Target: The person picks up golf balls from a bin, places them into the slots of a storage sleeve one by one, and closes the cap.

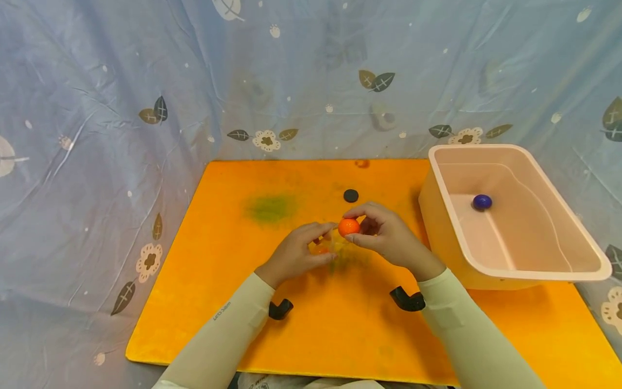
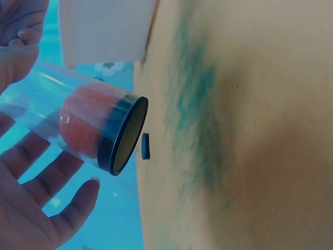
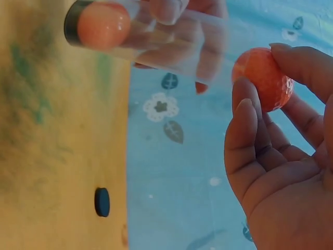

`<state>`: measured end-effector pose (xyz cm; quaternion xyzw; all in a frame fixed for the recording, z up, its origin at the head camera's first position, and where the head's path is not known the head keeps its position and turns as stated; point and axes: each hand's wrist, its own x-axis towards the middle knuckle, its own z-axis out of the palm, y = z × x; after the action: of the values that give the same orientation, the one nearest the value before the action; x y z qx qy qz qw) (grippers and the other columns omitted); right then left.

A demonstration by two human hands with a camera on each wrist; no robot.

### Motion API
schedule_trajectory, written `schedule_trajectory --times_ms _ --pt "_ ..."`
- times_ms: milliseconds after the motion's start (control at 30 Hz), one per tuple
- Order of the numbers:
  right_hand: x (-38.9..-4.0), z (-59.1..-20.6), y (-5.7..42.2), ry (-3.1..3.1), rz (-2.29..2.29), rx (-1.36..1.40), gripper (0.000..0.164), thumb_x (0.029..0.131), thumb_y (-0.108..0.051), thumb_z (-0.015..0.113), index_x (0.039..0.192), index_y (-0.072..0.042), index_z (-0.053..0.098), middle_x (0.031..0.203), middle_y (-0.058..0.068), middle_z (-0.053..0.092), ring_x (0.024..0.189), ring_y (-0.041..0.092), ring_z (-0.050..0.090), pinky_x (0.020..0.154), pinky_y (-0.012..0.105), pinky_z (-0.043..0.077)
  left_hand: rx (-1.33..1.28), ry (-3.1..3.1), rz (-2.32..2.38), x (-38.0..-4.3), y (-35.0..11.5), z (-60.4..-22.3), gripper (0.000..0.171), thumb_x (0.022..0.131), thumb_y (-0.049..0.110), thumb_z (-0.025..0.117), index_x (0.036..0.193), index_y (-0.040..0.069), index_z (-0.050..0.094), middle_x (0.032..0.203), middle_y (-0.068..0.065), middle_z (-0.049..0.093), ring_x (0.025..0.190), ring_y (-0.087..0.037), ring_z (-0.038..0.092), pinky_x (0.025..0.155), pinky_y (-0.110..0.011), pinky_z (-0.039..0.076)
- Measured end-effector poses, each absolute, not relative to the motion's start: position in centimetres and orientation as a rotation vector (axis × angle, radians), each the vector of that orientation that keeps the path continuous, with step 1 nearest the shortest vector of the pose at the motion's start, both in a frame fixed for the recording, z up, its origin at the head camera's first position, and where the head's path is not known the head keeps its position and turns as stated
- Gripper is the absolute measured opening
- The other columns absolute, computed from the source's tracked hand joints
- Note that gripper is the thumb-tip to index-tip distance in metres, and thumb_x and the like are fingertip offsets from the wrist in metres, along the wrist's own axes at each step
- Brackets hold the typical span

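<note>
My left hand (image 1: 298,253) grips a clear plastic tube (image 3: 174,44) around its side. A black cap (image 2: 123,136) closes the lower end of the tube, and an orange golf ball (image 2: 86,121) lies inside against it. My right hand (image 1: 391,237) pinches a second orange golf ball (image 3: 264,78) between thumb and fingertips. That ball is right at the tube's uncapped upper end; whether it touches the rim I cannot tell. Behind the hands, a loose black round cap (image 1: 351,195) lies flat on the orange tabletop (image 1: 218,302).
To the right stands a pale peach plastic bin (image 1: 520,275), with a dark blue ball (image 1: 482,202) on its floor. A patterned blue curtain (image 1: 311,70) hangs behind and beside the table. Greenish stains (image 1: 272,208) mark the tabletop.
</note>
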<state>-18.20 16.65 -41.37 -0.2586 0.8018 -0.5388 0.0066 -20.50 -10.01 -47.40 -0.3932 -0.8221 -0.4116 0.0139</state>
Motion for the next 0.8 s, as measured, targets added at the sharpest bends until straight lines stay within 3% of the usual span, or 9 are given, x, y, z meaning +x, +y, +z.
schedule_trajectory --times_ms 133,467,800 --pt "-18.2 -41.6 16.5 2.514 -1.665 -0.816 0.035 0.095 -0.005 0.087 0.127 -0.012 0.075 0.114 0.003 0.068 0.082 0.025 0.066 0.070 0.033 0.055 -1.217 -2.573 -1.287 -20.6 -9.9 -47.4 0.063 0.095 0.017 0.090 0.151 0.009 0.065 0.113 0.006 0.064 0.099 -0.016 0.058 0.088 -0.049 0.056" --pt "-18.2 -41.9 16.4 2.522 -1.572 -0.809 0.042 0.096 -0.006 0.086 0.135 -0.008 0.071 0.128 0.012 0.066 0.087 0.023 0.066 0.074 0.038 0.058 -1.194 -2.579 -1.278 -20.5 -10.1 -47.7 0.064 0.094 0.017 0.091 0.153 0.012 0.065 0.115 0.004 0.068 0.100 -0.017 0.059 0.089 -0.052 0.057" --pt "-18.7 -38.8 17.4 2.628 -1.406 -0.855 0.045 0.098 -0.012 0.085 0.140 -0.011 0.069 0.125 0.004 0.069 0.093 0.019 0.066 0.081 0.045 0.057 -1.194 -2.594 -1.302 -20.3 -10.5 -47.8 0.065 0.096 0.021 0.089 0.155 0.015 0.064 0.113 0.006 0.067 0.101 -0.023 0.061 0.092 -0.051 0.056"
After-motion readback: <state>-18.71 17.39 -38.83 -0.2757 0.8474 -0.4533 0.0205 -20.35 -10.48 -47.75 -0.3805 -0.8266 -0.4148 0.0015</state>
